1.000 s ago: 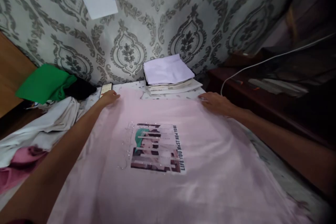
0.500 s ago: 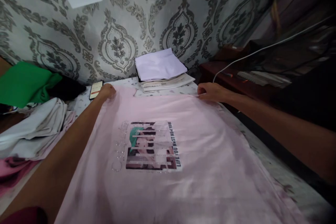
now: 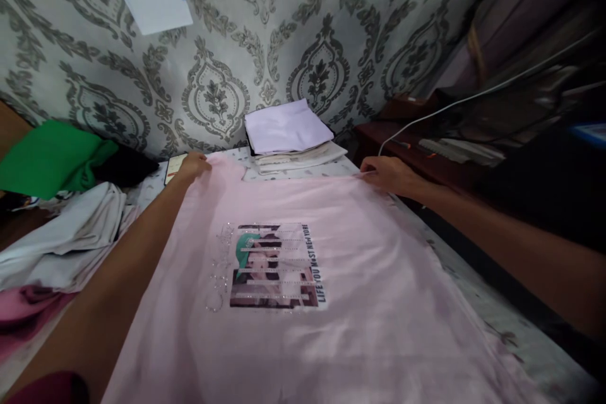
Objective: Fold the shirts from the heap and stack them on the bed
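A pink T-shirt lies spread over the table, with a picture print and the words "LIFE YOU MUST NEW YORK" turned sideways on its front. At its far left corner my left hand is closed on the fabric. My right hand pinches the far right edge, fingers bent round the cloth. Between the hands the far edge runs nearly straight, with a curved dip near the left. A few soft wrinkles cross the right half. The near end of the shirt runs out of view at the bottom.
Behind the shirt stands a folded stack with a lilac cloth on top. A phone lies beside my left hand. At left are green cloth, white folded garments and pink cloth. A white cable crosses the dark right side.
The whole view has shifted slightly, so the wall and stack sit lower. Both hands keep their hold on the shirt, and the shirt lies almost the same.
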Demonstrator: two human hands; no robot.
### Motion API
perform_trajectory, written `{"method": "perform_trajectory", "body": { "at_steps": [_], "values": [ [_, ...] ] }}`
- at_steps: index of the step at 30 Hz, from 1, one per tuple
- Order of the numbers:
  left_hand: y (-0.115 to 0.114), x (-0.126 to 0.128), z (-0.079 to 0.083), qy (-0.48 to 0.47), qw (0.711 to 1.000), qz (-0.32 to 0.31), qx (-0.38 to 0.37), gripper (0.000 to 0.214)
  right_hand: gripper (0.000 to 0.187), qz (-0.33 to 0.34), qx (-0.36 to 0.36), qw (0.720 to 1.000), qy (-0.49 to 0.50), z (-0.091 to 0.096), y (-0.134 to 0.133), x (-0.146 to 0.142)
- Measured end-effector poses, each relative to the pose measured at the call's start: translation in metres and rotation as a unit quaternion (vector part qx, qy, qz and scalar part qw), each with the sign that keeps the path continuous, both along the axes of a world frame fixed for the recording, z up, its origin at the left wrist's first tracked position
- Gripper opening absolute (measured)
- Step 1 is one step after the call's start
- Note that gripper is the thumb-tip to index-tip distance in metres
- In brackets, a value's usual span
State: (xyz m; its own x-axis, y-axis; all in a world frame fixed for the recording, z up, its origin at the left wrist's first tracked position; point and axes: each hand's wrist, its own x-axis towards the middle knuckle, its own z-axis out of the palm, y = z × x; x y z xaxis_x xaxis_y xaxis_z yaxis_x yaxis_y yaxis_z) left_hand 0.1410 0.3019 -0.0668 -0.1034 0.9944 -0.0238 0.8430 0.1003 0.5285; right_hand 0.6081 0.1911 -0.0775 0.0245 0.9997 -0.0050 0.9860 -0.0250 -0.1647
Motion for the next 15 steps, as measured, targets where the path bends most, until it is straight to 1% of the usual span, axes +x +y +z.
{"method": "perform_trajectory", "body": {
  "at_steps": [2, 4, 7, 9, 10, 11, 13, 15],
  "values": [
    [-0.016, -0.004, 0.013, -0.048, 0.998, 0.012, 0.029, 0.018, 0.017, 0.010, 0.025, 1.000, 0.001, 0.004, -0.011, 0.002],
    [-0.038, -0.010, 0.027, -0.089, 0.995, 0.010, 0.053, 0.017, 0.016, 0.020, 0.056, 0.998, 0.011, 0.007, -0.025, 0.003],
    [-0.084, -0.022, 0.046, -0.200, 0.976, -0.026, 0.084, 0.026, 0.014, 0.042, 0.110, 0.993, 0.028, 0.005, -0.056, 0.004],
    [-0.120, -0.030, 0.051, -0.272, 0.956, -0.056, 0.098, 0.036, 0.014, 0.079, 0.156, 0.984, 0.023, -0.001, -0.079, 0.005],
    [-0.138, -0.035, 0.049, -0.288, 0.950, -0.067, 0.098, 0.040, 0.015, 0.104, 0.179, 0.978, 0.015, -0.006, -0.091, 0.006],
    [-0.155, -0.039, 0.045, -0.278, 0.953, -0.078, 0.091, 0.043, 0.017, 0.130, 0.201, 0.971, 0.005, -0.012, -0.102, 0.007],
    [-0.187, -0.047, 0.030, -0.199, 0.972, -0.107, 0.064, 0.043, 0.021, 0.182, 0.225, 0.957, -0.019, -0.025, -0.122, 0.009],
    [-0.213, -0.053, 0.010, -0.091, 0.985, -0.141, 0.029, 0.040, 0.024, 0.218, 0.220, 0.950, -0.040, -0.037, -0.135, 0.011]
  ]
}}
